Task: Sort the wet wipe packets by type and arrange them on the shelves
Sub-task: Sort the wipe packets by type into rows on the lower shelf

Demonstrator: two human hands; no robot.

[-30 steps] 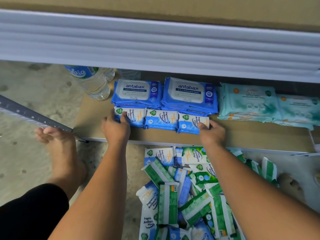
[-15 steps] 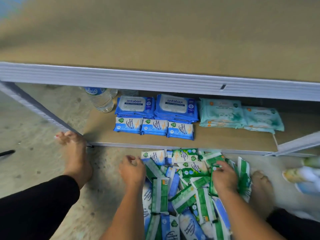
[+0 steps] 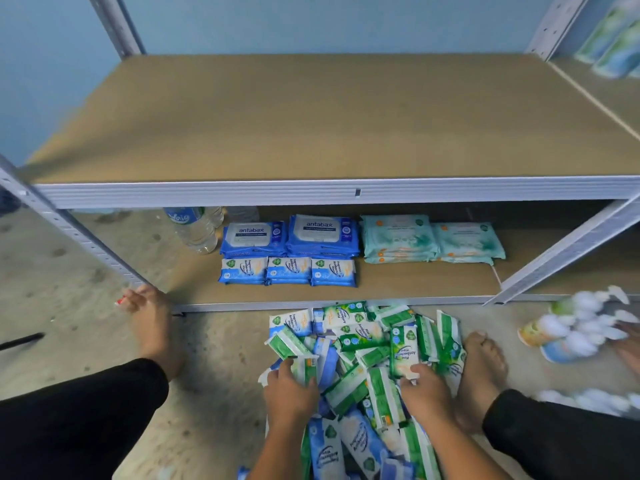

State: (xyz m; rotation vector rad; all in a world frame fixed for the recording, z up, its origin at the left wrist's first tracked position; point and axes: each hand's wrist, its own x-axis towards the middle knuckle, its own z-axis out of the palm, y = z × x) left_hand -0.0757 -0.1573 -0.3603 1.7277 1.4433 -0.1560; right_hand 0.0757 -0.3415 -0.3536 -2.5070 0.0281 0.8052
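Note:
A loose pile of small green and blue wet wipe packets (image 3: 363,355) lies on the floor in front of the shelf unit. My left hand (image 3: 289,393) rests on the pile's left side, fingers closed over a green packet (image 3: 304,368). My right hand (image 3: 424,389) grips a green and white packet (image 3: 403,351) on the pile's right. On the bottom shelf (image 3: 415,282) stand three small blue packets (image 3: 287,271) in a row, two stacks of big blue antabax packs (image 3: 291,235) behind them, and teal packs (image 3: 429,242) to the right.
The wide middle shelf board (image 3: 329,119) lies bare above. A water bottle (image 3: 195,228) lies at the bottom shelf's left. My bare feet (image 3: 152,327) flank the pile. Blurred spray bottles (image 3: 575,327) sit on the floor at right. Metal uprights frame both sides.
Both hands left the row of small blue packets on the bottom shelf and came down onto the floor pile. The view tilted up, showing the middle shelf.

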